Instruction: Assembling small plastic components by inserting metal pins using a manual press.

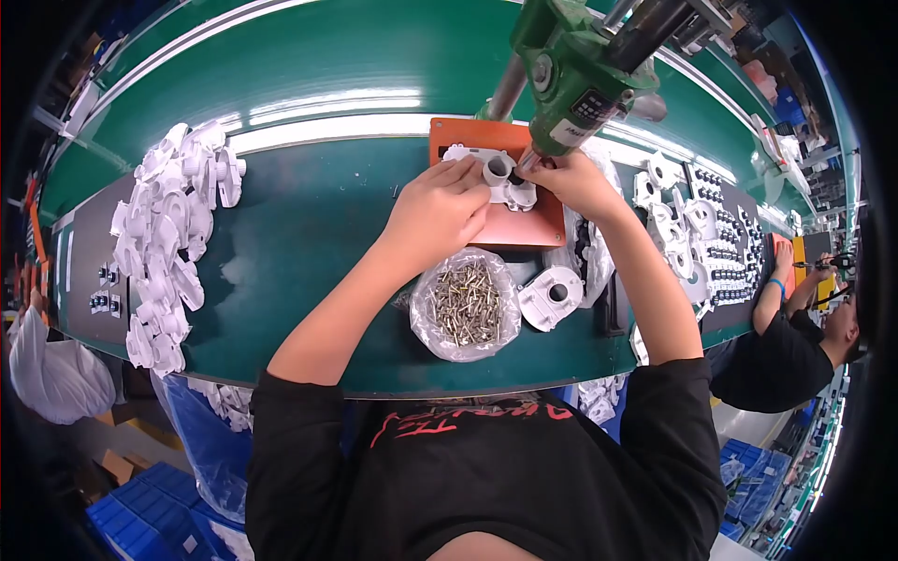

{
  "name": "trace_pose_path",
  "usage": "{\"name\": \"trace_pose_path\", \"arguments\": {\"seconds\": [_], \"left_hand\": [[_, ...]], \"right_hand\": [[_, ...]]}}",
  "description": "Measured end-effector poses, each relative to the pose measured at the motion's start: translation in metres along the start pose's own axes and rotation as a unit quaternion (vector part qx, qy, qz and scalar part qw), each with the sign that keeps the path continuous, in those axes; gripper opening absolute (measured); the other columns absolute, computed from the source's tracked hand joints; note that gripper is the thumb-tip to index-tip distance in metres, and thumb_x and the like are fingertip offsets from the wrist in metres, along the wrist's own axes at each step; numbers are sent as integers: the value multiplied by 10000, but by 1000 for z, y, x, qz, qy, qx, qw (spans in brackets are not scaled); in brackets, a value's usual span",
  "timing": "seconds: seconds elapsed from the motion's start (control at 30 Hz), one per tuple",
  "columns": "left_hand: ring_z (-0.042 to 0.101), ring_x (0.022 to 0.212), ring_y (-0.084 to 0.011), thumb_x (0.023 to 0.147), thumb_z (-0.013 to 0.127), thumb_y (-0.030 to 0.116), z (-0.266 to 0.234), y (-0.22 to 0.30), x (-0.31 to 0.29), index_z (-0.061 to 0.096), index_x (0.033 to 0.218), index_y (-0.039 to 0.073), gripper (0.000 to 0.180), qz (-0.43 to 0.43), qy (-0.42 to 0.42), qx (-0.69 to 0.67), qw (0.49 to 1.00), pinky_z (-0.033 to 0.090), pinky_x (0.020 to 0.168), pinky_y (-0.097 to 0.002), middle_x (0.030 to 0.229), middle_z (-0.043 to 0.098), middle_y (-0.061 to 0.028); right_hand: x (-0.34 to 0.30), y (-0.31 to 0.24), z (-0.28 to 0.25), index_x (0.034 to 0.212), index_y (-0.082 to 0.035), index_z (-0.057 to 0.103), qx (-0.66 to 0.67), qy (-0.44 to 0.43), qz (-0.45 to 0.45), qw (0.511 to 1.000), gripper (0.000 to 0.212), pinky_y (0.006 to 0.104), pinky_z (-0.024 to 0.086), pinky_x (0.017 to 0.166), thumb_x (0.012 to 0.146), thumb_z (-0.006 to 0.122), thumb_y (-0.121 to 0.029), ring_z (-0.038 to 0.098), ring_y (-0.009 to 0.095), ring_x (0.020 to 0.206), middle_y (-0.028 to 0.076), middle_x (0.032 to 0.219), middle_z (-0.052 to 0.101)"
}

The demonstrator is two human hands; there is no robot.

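Observation:
A white plastic housing [520, 198] with a round tube rests on the orange base [526, 230] of a green bench press [571, 79]. My left hand [432, 213] grips the housing's left side, fingers curled together at its edge. On the other side, my right hand [578, 181] has its fingers pinched just under the press's spindle, beside the tube. Whatever sits between those fingertips is too small and covered to name. Close below the base is a clear plastic bag [423, 329] filled with small metal screws or pins [466, 297]. Another white housing [541, 307] lies right of the bag.
White plastic parts [168, 224] are heaped at the left. More housings [666, 224] and rows of small black-and-white pieces [728, 252] lie on the right. A co-worker [786, 351] sits at far right. Blue crates [150, 514] stand below the bench at the left.

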State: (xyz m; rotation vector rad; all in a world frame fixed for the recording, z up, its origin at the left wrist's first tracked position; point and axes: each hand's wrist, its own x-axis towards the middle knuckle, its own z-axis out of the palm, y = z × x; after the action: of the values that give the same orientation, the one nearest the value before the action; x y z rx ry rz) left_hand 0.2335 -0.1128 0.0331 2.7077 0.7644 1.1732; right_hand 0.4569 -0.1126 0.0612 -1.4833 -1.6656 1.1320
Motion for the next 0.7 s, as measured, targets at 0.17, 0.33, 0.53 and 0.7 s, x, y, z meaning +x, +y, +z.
{"name": "trace_pose_path", "arguments": {"seconds": [0.17, 0.33, 0.53, 0.7], "left_hand": [[616, 1026, -285, 747, 616, 111, 0, -1, -1, 593, 777, 14, 105, -5, -1, 0, 1000, 472, 930, -399, 1022, 650, -150], [617, 1025, -282, 747, 620, 114, -1, 0, -1, 587, 768, 13, 108, -2, 3, -6, 1000, 472, 929, -397, 1022, 650, -149], [618, 1019, -286, 741, 631, 119, -2, -3, -4, 578, 747, 19, 114, 1, 0, 7, 1000, 476, 916, -397, 1017, 650, -153], [617, 1017, -291, 739, 635, 121, 1, -2, -1, 575, 736, 21, 116, 4, 10, -12, 1000, 476, 914, -399, 1018, 650, -157]], "right_hand": [[-6, 1, 1, 950, 0, 605, -2, 25, 17, 1000, 157, 248, 423, 729, 814, 630, -73, 512, 94, 796, 15, 839, 587], [-17, 18, -10, 961, 6, 621, 98, 70, -5, 993, 210, 251, 428, 683, 832, 626, -160, 515, 96, 733, 16, 802, 588], [12, 0, -98, 1054, -3, 606, -61, 314, -150, 935, 262, 263, 449, 762, 899, 530, -200, 584, 146, 868, 78, 962, 644], [55, -117, -148, 959, -72, 600, 184, 310, -87, 929, 233, 295, 524, 648, 948, 474, -269, 605, 164, 749, 68, 881, 618]]}}
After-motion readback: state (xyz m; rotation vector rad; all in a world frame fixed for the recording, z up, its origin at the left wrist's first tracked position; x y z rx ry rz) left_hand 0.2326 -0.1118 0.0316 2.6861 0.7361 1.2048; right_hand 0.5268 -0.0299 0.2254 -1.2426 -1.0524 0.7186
